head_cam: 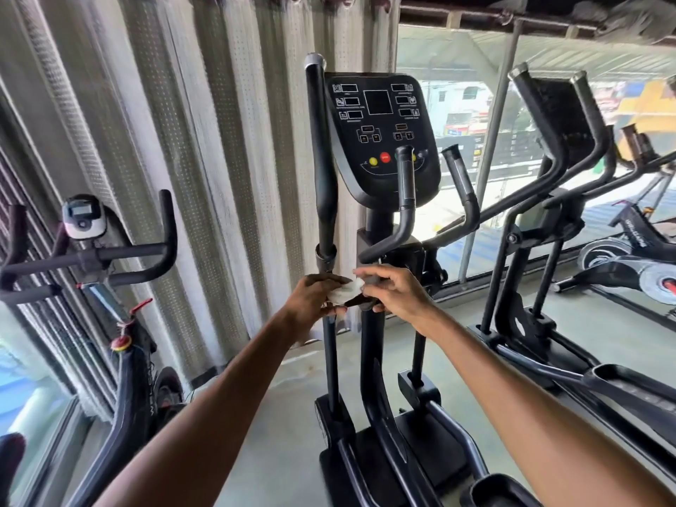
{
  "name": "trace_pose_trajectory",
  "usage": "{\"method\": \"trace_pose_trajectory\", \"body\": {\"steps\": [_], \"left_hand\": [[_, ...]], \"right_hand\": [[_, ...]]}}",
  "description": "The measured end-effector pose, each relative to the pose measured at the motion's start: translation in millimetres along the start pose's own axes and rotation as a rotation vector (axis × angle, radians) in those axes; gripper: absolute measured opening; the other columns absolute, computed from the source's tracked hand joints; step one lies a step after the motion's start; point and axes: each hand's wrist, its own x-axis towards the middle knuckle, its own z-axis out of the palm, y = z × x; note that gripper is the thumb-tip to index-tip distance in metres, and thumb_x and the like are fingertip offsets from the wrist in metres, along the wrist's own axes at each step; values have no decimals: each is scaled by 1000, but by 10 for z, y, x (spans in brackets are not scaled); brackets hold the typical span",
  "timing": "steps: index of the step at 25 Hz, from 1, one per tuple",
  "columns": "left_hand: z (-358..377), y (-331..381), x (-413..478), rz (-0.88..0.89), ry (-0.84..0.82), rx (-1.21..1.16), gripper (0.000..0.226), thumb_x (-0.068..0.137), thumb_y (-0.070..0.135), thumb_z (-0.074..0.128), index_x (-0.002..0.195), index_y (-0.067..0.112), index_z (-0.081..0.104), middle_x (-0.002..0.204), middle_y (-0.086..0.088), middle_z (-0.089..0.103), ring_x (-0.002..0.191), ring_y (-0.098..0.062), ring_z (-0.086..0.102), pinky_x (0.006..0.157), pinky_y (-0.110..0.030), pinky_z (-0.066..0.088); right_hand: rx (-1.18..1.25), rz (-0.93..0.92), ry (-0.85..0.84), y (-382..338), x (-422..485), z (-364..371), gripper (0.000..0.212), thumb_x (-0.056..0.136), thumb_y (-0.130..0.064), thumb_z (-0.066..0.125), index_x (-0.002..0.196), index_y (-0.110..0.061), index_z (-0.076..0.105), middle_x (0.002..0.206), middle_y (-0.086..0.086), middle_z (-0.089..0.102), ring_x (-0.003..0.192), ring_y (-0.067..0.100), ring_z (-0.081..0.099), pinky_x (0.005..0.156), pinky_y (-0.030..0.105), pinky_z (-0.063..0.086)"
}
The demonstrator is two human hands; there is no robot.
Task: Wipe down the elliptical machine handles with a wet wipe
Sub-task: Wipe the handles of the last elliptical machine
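right in front of me, low by the middle post of the elliptical machine [376, 221], my two hands are meeting. i am holding the white wet wipe [347, 290] between them. my left hand [312, 298] is curling its fingers round one side of it, and my right hand [397, 294] is pinching the other side. the wipe is sitting below the handles and is not touching them. the tall left handle [322, 159] is standing up beside the black screen panel [380, 129], and a short bent handle [406, 184] is poking up in front of it. an exercise bike [128, 258] is standing to my left by the curtain [190, 140].
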Motion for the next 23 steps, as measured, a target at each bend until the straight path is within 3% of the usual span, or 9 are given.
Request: {"method": "trace_pose_trajectory", "body": {"steps": [3,7,9,11,14,16,20,23], "left_hand": [[-33,46,-90,-19,-24,-68,25,102,0,49,104,2,74,98,-10,74,96,-24,68,96,-50,57],[-57,154,-169,-17,-62,-39,26,98,37,67,102,13,77,97,-9,72,91,-20,67,88,-41,57],[-27,176,-156,16,-85,22,17,92,30,76,101,16,77,97,-6,71,93,-20,65,85,-39,55],[-19,184,-94,39,-56,58,10,89,10,78,97,14,74,96,-7,70,93,-24,63,77,-35,55],[-14,242,-39,59,-17,116,27,84,-11,74,96,12,67,101,-12,63,85,-24,63,68,-29,55],[-12,279,-25,58,-51,43,31,81,-8,76,100,14,66,106,-11,63,85,-19,66,70,-31,56],[50,379,-17,17,-83,-26,21,91,25,76,110,18,73,107,-6,72,95,-19,68,81,-38,56],[91,414,56,48,7,49,11,94,9,71,105,11,70,103,-12,70,89,-21,68,72,-31,59]], "right_hand": [[0,-19,-43,-53,-8,6,17,90,-4,72,104,-11,77,113,0,71,94,16,70,79,46,59],[175,74,35,-74,75,-29,11,90,-9,72,95,-16,79,97,8,77,96,28,71,79,41,54],[254,111,60,-120,123,-45,11,91,-9,70,96,-12,79,93,8,76,90,21,69,74,31,56],[327,144,67,-165,166,-70,11,92,-8,68,97,-8,77,95,13,76,85,20,70,70,27,57],[411,179,38,-200,217,-113,12,92,-3,63,89,-6,74,94,17,75,85,25,71,77,34,56],[397,167,11,-192,254,-141,13,93,0,62,88,-4,73,96,20,74,86,29,72,79,39,59],[341,97,23,-157,335,-171,12,91,3,66,100,0,73,100,21,75,93,35,73,85,48,61],[343,48,37,-143,373,-181,19,87,7,70,105,1,69,97,12,76,91,26,73,82,40,63]]}}
